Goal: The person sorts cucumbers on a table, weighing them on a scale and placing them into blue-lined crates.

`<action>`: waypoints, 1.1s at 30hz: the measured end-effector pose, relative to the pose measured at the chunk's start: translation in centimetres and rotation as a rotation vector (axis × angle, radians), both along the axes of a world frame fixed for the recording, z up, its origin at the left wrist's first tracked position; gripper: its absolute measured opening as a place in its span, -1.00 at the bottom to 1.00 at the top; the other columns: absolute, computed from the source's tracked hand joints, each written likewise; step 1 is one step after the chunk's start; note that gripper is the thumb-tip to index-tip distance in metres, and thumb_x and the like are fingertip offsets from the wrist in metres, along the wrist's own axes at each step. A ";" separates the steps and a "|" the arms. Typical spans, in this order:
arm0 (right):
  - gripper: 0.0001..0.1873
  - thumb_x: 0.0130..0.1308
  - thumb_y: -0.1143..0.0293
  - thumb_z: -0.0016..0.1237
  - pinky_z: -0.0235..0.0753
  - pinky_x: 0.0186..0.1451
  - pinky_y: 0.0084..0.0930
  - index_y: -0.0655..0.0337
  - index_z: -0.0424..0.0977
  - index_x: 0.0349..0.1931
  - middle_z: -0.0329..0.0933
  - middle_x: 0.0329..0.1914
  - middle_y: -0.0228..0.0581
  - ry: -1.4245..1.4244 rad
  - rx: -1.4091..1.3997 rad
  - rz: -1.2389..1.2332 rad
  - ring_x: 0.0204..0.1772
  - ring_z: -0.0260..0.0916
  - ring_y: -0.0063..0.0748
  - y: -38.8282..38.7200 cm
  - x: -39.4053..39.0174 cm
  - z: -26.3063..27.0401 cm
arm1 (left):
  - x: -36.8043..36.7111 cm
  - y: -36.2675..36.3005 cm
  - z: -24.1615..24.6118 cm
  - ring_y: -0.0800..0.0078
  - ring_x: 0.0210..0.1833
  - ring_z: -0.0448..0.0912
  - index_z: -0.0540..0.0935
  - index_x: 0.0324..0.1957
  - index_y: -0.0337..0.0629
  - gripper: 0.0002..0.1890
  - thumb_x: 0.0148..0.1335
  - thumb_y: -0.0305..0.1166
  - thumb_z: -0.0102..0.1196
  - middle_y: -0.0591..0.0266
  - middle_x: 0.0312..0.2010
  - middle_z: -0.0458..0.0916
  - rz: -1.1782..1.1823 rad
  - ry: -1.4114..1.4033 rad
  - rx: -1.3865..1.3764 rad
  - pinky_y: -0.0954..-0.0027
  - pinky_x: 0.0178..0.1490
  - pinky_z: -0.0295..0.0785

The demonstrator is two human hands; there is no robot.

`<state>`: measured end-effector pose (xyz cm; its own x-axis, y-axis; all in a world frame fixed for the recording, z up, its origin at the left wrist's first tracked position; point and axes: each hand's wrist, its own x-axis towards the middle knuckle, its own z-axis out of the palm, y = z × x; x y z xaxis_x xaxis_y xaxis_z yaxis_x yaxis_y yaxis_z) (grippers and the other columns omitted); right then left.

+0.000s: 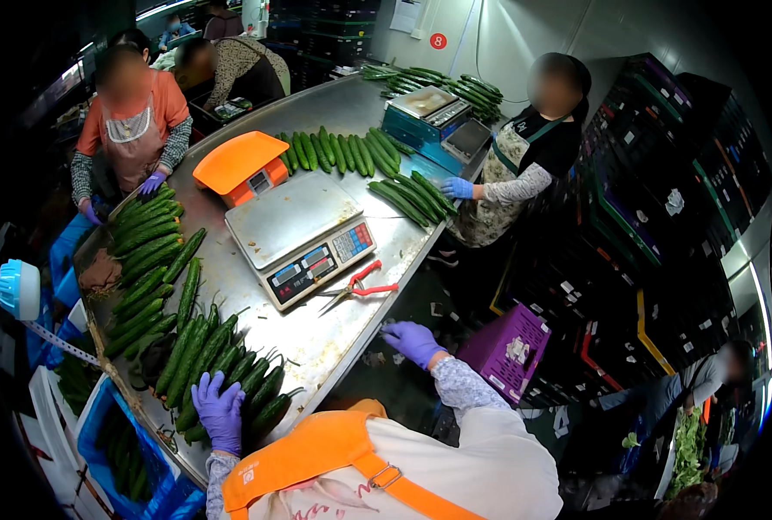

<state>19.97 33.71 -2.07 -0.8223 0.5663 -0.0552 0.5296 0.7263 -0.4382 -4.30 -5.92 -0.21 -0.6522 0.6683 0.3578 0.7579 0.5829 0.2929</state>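
Observation:
My left hand (219, 411), in a purple glove, lies with spread fingers on a pile of green cucumbers (207, 354) at the near end of the metal table. Beyond the table's front edge, my right hand (415, 343), gloved alike, hangs in the air with its fingers bunched; whether anything small is between them I cannot tell. Red-handled pruning shears (360, 288) lie partly spread near that edge. Behind them stands a digital scale (295, 221) with a bare steel platform. More cucumbers (148, 240) run in a row along the table's left side.
An orange-pan scale (243, 162) and a blue scale (425, 120) stand farther back, near a row of cucumbers (340, 153). Co-workers stand at left (135, 123) and right (522, 156). A purple crate (506, 351) is right of my arm. Below left is a blue-lined box (93, 442).

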 end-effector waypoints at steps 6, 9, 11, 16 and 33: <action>-0.67 0.22 0.18 0.05 0.50 0.03 -0.16 -0.01 0.56 -0.01 0.55 -0.10 -0.15 0.057 0.238 0.198 0.00 0.51 -0.07 2.5 -8.4 3.4 | 1.0 -0.7 2.0 0.30 0.01 0.57 0.70 -0.23 -0.24 -0.89 0.28 -0.44 0.17 0.15 -0.12 0.64 0.156 -0.613 0.758 0.37 0.18 0.41; -0.55 0.09 0.24 0.09 0.45 0.13 -0.11 0.02 0.50 0.05 0.44 0.09 -0.01 0.209 0.305 0.215 0.10 0.41 0.04 4.2 -11.4 3.5 | 2.6 -2.1 3.5 0.21 -0.02 0.59 0.71 -0.23 -0.12 -0.84 0.11 -0.40 0.31 0.18 -0.19 0.67 -0.018 -0.141 0.410 0.16 0.22 0.41; -0.33 0.08 0.16 0.16 0.39 0.23 -0.08 -0.02 0.36 0.27 0.25 0.34 0.04 0.130 0.342 0.253 0.22 0.33 0.08 6.9 -11.2 1.1 | 4.3 -1.5 5.3 0.04 0.40 0.23 0.53 0.18 0.04 -0.32 -0.01 0.02 0.36 0.10 0.28 0.37 0.028 -0.043 -0.062 -0.16 0.48 -0.05; -0.39 0.09 0.00 0.17 0.35 0.21 -0.05 0.04 0.41 0.14 0.40 0.13 0.01 -0.071 0.397 0.344 0.15 0.37 0.02 8.5 -13.5 -1.1 | 6.6 -4.1 0.6 -0.03 0.53 -0.10 0.33 0.36 0.23 -0.03 -0.16 0.17 0.38 0.13 0.46 0.06 0.136 -0.031 -0.383 -0.28 0.53 -0.33; -0.54 0.28 0.18 0.05 0.52 -0.08 -0.20 0.23 0.44 0.12 0.59 -0.17 0.07 -0.246 -0.473 0.418 -0.19 0.58 0.03 -2.0 -8.8 2.6 | 8.1 -1.0 -0.5 0.04 0.50 -0.02 0.30 0.38 0.21 -0.09 -0.04 0.18 0.28 0.11 0.42 0.11 0.319 -0.097 -0.260 -0.21 0.50 -0.24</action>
